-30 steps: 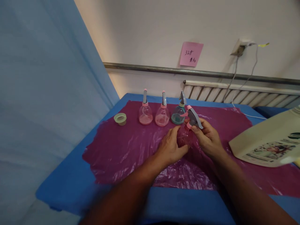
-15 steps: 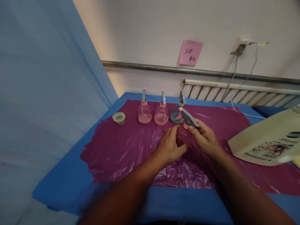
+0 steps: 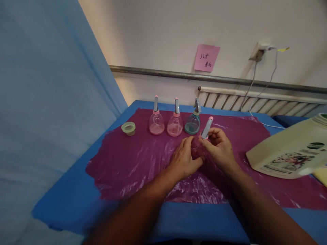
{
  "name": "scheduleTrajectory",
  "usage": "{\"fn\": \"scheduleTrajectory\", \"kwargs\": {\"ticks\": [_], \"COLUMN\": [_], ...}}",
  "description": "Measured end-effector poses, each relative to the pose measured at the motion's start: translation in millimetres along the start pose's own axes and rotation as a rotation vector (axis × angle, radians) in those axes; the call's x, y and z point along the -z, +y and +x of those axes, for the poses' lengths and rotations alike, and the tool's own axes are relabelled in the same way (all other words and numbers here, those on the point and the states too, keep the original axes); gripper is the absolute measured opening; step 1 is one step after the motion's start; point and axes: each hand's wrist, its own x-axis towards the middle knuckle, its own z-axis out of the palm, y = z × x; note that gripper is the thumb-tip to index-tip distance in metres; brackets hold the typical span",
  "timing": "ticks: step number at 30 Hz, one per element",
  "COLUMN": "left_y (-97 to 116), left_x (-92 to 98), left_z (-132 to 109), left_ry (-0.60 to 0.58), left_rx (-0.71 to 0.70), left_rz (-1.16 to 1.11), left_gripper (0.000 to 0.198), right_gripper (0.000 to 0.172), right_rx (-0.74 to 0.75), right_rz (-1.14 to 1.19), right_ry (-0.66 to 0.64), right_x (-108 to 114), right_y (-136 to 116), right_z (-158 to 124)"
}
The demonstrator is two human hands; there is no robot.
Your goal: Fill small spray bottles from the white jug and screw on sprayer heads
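Note:
A clear pink spray bottle [image 3: 196, 148] stands between my hands, its grey trigger head [image 3: 206, 128] with a pink tip pointing away from me. My left hand [image 3: 184, 157] is wrapped round the bottle's body. At the neck, my right hand [image 3: 220, 148] grips the pink collar under the trigger head with thumb and fingers. Behind them stand two pink spray bottles [image 3: 156, 124] [image 3: 175, 126], each with some pink liquid at the bottom, and a teal spray bottle [image 3: 192, 124]. The level inside the held bottle is hard to make out.
A small greenish cup [image 3: 128, 128] sits at the left on the purple plastic sheet [image 3: 133, 163], which covers a blue table [image 3: 68, 194]. A large cream jug [image 3: 286, 153] stands at the right. A blue curtain [image 3: 51, 102] hangs at left; a radiator [image 3: 227, 99] and cable are behind.
My right hand has turned the trigger head, so it points away instead of to the left. My left hand stays round the bottle. The view has shifted slightly.

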Motion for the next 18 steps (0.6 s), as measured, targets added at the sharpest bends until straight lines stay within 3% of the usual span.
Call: {"fn": "scheduleTrajectory", "kwargs": {"ticks": [5,8,18], "left_y": [-3.2,-4.7,-6.6], "left_x": [-1.6,1.2,6.5], "left_z": [0.1,-0.1,2.7], "left_ry": [0.041,0.041,0.041], "left_rx": [-0.203,-0.313,-0.36], "left_rz": [-0.019,-0.012,-0.032], "left_gripper": [0.103,0.104,0.096], "right_gripper": [0.052,0.053,0.051], "right_rx": [-0.008,0.0,-0.014], "right_rz": [0.042,0.029,0.091], "right_ry": [0.024,0.039,0.04], "right_x": [-5.3,-7.1,-8.1], "right_y": [1.2,2.2,1.8], "right_z": [0.2,1.0,-0.7]}}
